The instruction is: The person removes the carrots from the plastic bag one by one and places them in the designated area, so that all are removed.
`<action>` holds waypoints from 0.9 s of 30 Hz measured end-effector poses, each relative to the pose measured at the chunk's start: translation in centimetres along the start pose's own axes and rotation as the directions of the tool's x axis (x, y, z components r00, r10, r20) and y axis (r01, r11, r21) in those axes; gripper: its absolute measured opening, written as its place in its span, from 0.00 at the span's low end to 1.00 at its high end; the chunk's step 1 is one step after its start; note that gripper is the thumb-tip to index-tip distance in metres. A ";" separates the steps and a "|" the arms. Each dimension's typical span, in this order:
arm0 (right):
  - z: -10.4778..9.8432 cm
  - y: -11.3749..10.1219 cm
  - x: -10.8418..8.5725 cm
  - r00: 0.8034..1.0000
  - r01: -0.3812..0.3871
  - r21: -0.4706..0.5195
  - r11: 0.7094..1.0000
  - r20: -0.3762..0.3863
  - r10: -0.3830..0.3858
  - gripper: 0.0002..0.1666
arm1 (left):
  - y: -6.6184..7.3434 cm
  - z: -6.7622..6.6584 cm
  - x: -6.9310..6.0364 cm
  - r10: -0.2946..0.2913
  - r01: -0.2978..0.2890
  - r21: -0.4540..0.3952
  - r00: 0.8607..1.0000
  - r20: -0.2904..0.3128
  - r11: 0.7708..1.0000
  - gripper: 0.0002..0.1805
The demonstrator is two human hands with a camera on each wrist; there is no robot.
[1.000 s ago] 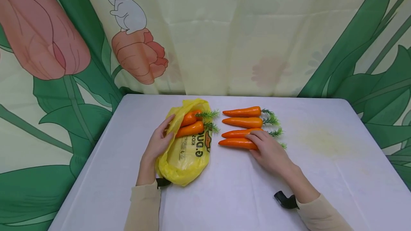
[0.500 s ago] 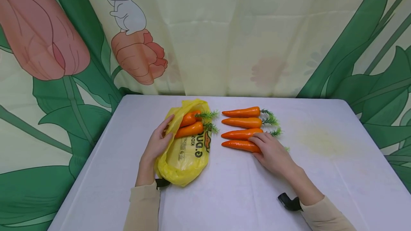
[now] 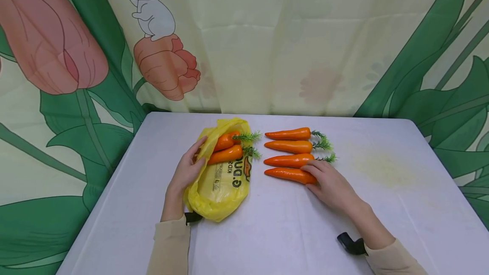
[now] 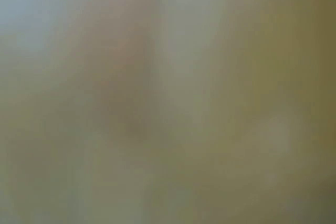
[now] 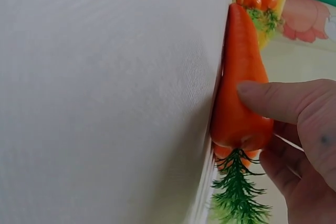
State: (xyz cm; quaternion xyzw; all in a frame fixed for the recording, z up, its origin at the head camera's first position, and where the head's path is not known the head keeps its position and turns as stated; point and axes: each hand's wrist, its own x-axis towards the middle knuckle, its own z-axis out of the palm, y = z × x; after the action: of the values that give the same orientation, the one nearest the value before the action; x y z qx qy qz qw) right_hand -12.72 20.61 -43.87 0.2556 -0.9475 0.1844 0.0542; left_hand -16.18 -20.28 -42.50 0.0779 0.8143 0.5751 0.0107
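My right hand (image 3: 331,186) pinches the thick end of the nearest carrot (image 3: 288,175), which lies on the table. In the right wrist view the thumb (image 5: 265,98) rests on that carrot's side and its green top hangs free. Three more carrots lie beyond it in a row, tips to the left, the closest being this carrot (image 3: 284,160). My left hand (image 3: 187,169) holds the edge of a yellow plastic bag (image 3: 217,207), some fingers hidden by it. Two carrots (image 3: 226,154) lie in the bag's mouth, leafy tops sticking out to the right. The left wrist view is only blur.
A white cloth covers the table (image 3: 275,232), with a faint yellowish stain (image 3: 386,169) on the right. Behind its far edge hangs a curtain (image 3: 267,54) printed with tulips and a white animal. A black wrist camera (image 3: 350,243) sits on the right wrist.
The nearest carrot has shifted slightly right and toward me, leaving a wider gap from its neighbour. My right hand has moved the same way. The left hand and bag stay nearly still.
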 end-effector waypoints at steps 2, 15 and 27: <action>0.0 0.1 0.1 1.000 0.011 0.000 1.000 -0.004 -0.011 0.27 | -1.0 0.0 0.3 0.009 -0.009 -0.005 1.000 -0.004 1.000 0.33; 0.1 0.0 0.3 0.999 0.039 0.001 0.999 -0.028 -0.039 0.28 | -1.8 0.0 0.4 0.022 -0.022 -0.032 1.000 -0.012 0.999 0.33; -0.1 -0.2 0.4 0.999 0.029 0.046 0.999 -0.021 -0.028 0.31 | -1.8 0.0 0.4 0.038 -0.039 -0.030 0.999 -0.012 0.999 0.33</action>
State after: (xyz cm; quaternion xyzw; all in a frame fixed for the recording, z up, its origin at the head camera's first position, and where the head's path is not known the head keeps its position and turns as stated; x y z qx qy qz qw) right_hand -12.93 20.33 -43.66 0.2684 -0.9387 0.2078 0.0604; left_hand -16.77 -20.81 -44.16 0.0902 0.8039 0.5879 -0.0039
